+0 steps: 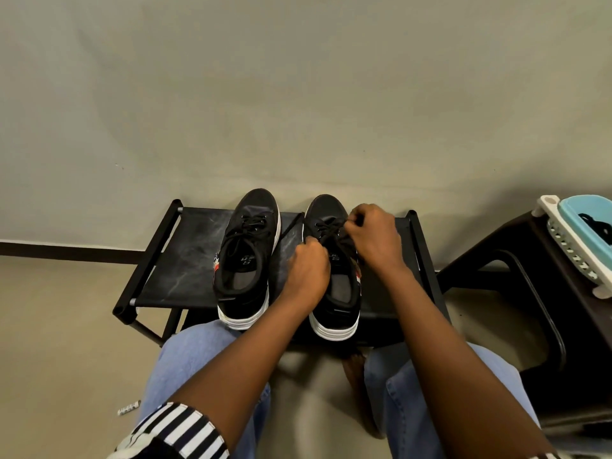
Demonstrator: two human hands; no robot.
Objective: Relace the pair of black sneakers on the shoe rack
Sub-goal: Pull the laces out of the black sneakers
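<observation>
both black sneakers are sitting side by side on the shoe rack, heels at 6 o'clock toward the person, toes pointing to 12. the right sneaker is lying directly under both grips, its long axis running 6 to 12. the left grip is curling its fingers round the lace at the shoe's 9 o'clock edge. the right grip is pinching the lace at 2 o'clock, nearer the toe. a loose lace end is trailing toward 11 between the shoes. the left sneaker is sitting untouched and appears laced. the rack's fabric shelf is looking soft, so pulls probably need steadying. a dark stool carrying a basket is standing at 3 o'clock on the floor.
</observation>
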